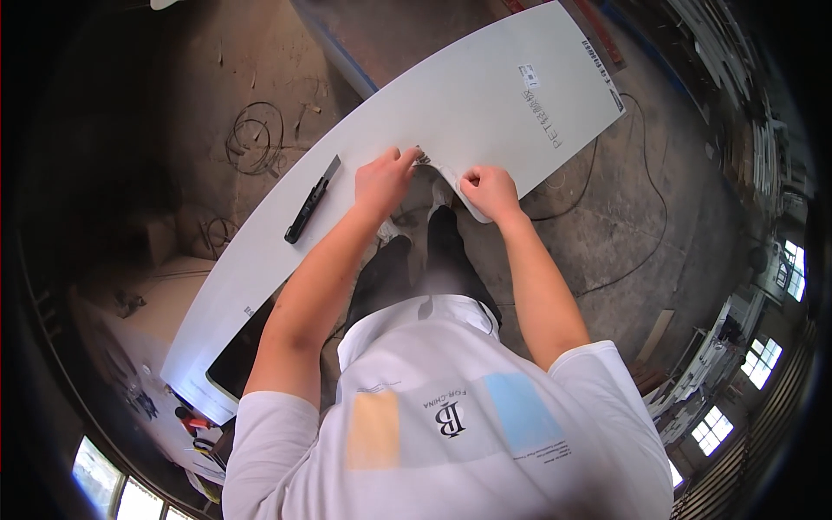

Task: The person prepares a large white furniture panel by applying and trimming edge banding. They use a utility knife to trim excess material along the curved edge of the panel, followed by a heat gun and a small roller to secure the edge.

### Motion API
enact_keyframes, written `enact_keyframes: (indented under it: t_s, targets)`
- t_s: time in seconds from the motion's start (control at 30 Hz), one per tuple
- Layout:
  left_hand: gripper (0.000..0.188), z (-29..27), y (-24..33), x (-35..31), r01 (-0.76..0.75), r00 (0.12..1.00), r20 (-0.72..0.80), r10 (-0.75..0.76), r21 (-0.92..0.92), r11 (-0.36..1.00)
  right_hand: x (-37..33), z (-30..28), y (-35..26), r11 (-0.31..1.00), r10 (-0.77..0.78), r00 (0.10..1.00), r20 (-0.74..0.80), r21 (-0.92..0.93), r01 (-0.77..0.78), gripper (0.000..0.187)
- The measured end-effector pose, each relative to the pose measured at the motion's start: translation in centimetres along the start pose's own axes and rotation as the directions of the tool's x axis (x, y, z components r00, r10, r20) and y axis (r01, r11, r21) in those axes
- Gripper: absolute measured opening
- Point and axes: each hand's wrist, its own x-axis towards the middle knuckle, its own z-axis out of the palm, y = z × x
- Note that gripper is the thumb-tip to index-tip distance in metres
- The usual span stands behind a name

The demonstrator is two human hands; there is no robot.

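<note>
A long white panel point(451, 95) stretches across in front of me, with a curved notch in its near edge. My left hand point(384, 184) rests at the left side of this notch, fingers closed near a small crumpled, greyish bit point(422, 156) on the rim. On the notch's right side my right hand point(491, 191) is curled into a pinch over the panel's edge. Whatever lies between the fingers of either hand is hidden or too small to make out. Left of my left hand, a utility knife point(310, 204) with a black handle and its blade out lies on the panel.
Coiled cable point(256, 139) lies on the brown floor beyond the panel at left. A dark cord point(663, 204) loops over the floor at right. Long pale strips point(763, 165) are stacked along the right side. Tools with red handles point(192, 422) sit at the lower left.
</note>
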Motion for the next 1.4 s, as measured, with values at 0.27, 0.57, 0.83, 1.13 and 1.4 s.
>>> enact_keyframes:
  t_s: [0.27,0.57,0.83,1.13,1.4]
  targets:
    - [0.03,0.8,-0.3,0.7,-0.022,1.0,0.005,0.022,0.035,0.999,0.2,0.5,-1.8,0.988,0.022,0.999,-0.029,-0.153,-0.026,0.027]
    - [0.04,1.4,-1.8,0.4,-0.069,0.998,0.02,0.068,0.09,0.994,0.8,1.8,-2.6,0.98,0.017,1.0,0.021,-0.201,-0.013,0.018]
    - [0.044,0.6,-0.6,1.0,-0.078,0.996,0.038,0.076,0.046,0.996,0.6,1.4,-0.5,0.99,-0.019,0.999,-0.049,-0.142,0.012,0.026]
    - [0.043,0.5,-1.3,0.6,-0.122,0.992,0.006,0.122,0.027,0.992,0.3,2.4,-2.1,0.992,0.012,0.999,-0.044,-0.125,-0.017,0.032]
    - [0.041,0.6,-0.9,0.7,-0.09,0.996,0.021,0.09,0.039,0.995,1.1,2.3,-1.7,0.988,0.006,0.998,0.062,-0.156,0.004,0.015]
